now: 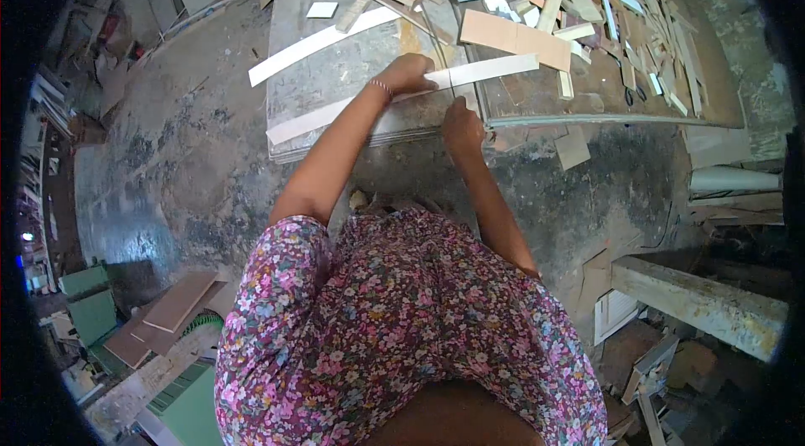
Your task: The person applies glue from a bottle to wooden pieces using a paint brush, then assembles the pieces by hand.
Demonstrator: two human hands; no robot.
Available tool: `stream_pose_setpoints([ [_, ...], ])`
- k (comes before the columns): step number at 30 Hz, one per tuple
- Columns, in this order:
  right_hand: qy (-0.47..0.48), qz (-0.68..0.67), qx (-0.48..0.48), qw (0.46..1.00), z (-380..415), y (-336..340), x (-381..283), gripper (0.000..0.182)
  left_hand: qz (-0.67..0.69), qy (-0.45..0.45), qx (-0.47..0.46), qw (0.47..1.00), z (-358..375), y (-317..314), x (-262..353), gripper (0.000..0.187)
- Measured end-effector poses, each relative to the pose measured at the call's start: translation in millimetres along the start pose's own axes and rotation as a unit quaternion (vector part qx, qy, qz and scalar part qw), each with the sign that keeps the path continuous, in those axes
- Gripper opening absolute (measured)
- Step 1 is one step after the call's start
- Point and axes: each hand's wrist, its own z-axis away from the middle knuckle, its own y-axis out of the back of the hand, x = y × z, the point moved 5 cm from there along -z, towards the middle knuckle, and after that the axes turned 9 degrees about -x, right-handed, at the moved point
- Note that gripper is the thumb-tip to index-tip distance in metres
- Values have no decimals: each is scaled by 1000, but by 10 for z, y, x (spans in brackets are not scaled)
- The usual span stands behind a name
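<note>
Left hand [408,75] presses flat on long pale strip [402,98] near table [335,69] front edge, pinning it steady. Right hand [461,126] closed around thin tool, tip at strip; tool too small to identify.

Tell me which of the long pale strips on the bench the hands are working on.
The nearer strip, running across the bench's front. The left hand presses on it and the right hand is at its edge. The other long strip lies farther back, untouched.
</note>
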Motion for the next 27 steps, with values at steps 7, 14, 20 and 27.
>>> stream_pose_setpoints([
  [7,8,40,42,998,220,208,-60,15,20,82,-94,992,-124,-197,131,26],
  [14,-3,67,30,997,242,259,-91,12,-110,88,-36,989,-146,-322,226,23],
  [20,-25,50,14,998,276,304,-117,14,-44,135,-133,981,-218,-196,312,26],
  [27,-24,2,17,1000,247,261,-81,14,-36,203,-79,975,-211,-446,216,25],
])
